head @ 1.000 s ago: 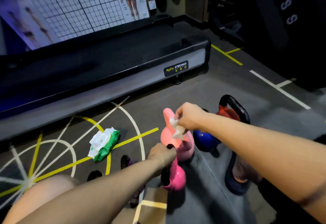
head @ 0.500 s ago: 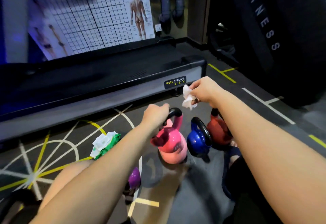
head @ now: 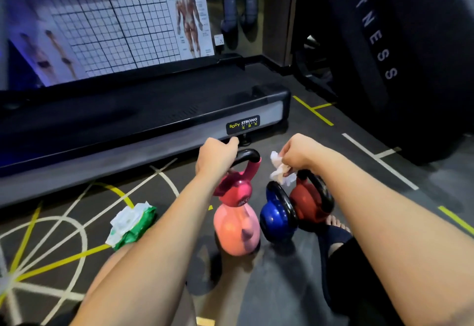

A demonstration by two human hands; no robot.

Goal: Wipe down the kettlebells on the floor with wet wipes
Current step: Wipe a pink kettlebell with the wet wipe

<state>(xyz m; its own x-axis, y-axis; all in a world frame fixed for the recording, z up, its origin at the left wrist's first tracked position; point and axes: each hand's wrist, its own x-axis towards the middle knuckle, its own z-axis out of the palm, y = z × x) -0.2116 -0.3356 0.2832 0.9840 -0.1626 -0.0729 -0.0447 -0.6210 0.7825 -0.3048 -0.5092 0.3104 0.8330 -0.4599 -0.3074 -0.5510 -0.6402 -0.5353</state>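
The left hand [head: 216, 161] is wrapped round the black handle of the magenta kettlebell [head: 234, 192], fingers curled tight over the bar. It seems to hold the bell up and steady so its body is exposed for wiping. Directly under the magenta kettlebell sits a salmon kettlebell [head: 234, 230] on the floor [head: 256, 287]; whether the two touch cannot be told.

Just right of the magenta kettlebell's handle, the right hand [head: 297, 152] pinches a crumpled wet wipe [head: 278, 174], fingertips closed on it, with the loose end hanging down. The wipe is near the bell but not yet on it, so the next stroke probably starts at the handle or shoulder.

To the right of the magenta kettlebell stand a blue kettlebell [head: 275, 215] and, beyond it, a red kettlebell [head: 310, 205], grouped within easy reach. To its left lies the green pack of wet wipes [head: 133, 223], open and close by for a fresh sheet. Behind it runs a treadmill [head: 154, 120].
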